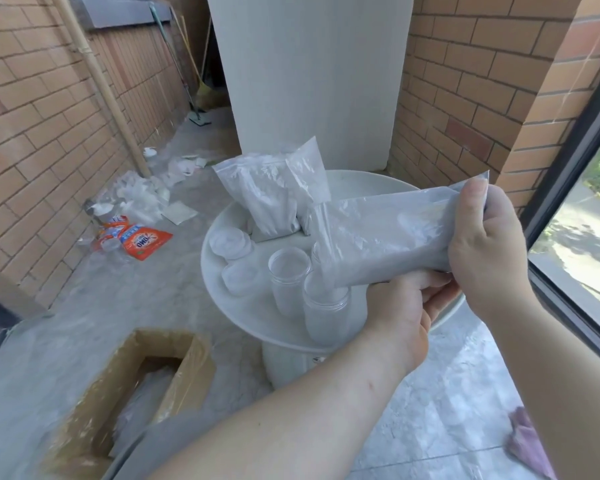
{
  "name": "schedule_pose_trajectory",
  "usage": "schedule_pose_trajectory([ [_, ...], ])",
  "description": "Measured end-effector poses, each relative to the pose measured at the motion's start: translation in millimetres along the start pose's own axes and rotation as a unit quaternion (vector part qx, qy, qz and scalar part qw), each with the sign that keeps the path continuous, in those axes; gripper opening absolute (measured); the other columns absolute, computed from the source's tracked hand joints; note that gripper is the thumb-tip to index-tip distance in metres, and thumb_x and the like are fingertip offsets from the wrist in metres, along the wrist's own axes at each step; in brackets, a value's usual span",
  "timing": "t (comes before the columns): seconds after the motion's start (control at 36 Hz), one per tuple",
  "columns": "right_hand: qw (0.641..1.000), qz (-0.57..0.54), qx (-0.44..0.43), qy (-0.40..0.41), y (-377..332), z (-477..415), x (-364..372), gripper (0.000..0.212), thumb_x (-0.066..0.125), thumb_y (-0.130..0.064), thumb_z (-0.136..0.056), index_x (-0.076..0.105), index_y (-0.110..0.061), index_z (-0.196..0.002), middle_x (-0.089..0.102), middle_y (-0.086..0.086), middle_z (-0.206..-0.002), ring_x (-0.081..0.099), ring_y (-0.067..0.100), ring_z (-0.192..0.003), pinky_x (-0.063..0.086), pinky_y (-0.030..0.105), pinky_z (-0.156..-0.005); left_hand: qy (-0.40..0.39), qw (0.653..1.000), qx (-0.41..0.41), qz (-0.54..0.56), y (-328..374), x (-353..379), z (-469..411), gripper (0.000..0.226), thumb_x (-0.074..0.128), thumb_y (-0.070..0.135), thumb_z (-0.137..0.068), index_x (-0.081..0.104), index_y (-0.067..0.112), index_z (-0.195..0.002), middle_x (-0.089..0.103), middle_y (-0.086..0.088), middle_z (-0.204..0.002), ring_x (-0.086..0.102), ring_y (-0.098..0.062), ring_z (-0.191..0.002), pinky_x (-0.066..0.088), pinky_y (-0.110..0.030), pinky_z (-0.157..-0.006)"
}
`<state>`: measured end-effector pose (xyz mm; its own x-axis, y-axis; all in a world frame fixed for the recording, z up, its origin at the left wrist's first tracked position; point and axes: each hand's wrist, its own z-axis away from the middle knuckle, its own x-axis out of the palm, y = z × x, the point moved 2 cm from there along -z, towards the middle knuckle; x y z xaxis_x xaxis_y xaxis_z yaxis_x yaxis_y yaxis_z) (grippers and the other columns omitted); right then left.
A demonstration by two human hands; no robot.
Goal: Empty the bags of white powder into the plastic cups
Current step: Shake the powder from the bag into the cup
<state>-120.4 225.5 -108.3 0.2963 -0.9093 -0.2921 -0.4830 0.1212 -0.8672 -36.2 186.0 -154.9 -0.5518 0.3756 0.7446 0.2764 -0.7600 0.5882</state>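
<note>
Above the table (239, 315), I see left hand (406, 306) and right hand (489, 244) gripping a tilted bag (388, 233), low end at a cup (326, 313)

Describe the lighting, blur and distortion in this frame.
Head view: soft daylight comes from the window at right, with no harsh shadows; wide-angle distortion bows the brick wall; the cardboard box at lower left is smeared by blur; the held bag is reasonably sharp.

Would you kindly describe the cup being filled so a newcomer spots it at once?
Find the round white table before the pillar. At its near edge stands a clear cup, beside the left hand. Unlike its neighbours, it has the corner of the tilted bag in its mouth.
</note>
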Motion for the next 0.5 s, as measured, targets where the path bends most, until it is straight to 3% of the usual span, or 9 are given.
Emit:
schedule_pose_trajectory([
  [0.11, 1.0, 0.002, -0.009, 0.005, -1.3, -0.1, 0.9, 0.041, 0.03, -0.049, -0.107, 0.05, -0.016, -0.094, 0.046, -0.013, -0.077, 0.047, -0.01, -0.066, 0.035, 0.008, -0.057, -0.007, 1.0, -0.006, 0.0, 1.8, 1.2, 1.0, 0.034, 0.052, -0.017, -0.08, 0.074, 0.003, -0.096, 0.074, -0.012, -0.092, 0.073, -0.023, -0.083, 0.059, -0.035, -0.087],
  [0.5, 0.999, 0.009, -0.037, -0.001, -8.1, 1.0, 4.0, 0.039, 0.033, -0.045, -0.107, 0.052, -0.013, -0.097, 0.049, -0.011, -0.077, 0.047, -0.01, -0.067, 0.035, 0.006, -0.058, -0.014, 1.0, -0.019, 0.008, 4.3, 3.7, 1.3, 0.037, 0.049, -0.017, -0.08, 0.075, 0.009, -0.087, 0.075, -0.007, -0.084, 0.072, -0.017, -0.074, 0.058, -0.028, -0.075],
])
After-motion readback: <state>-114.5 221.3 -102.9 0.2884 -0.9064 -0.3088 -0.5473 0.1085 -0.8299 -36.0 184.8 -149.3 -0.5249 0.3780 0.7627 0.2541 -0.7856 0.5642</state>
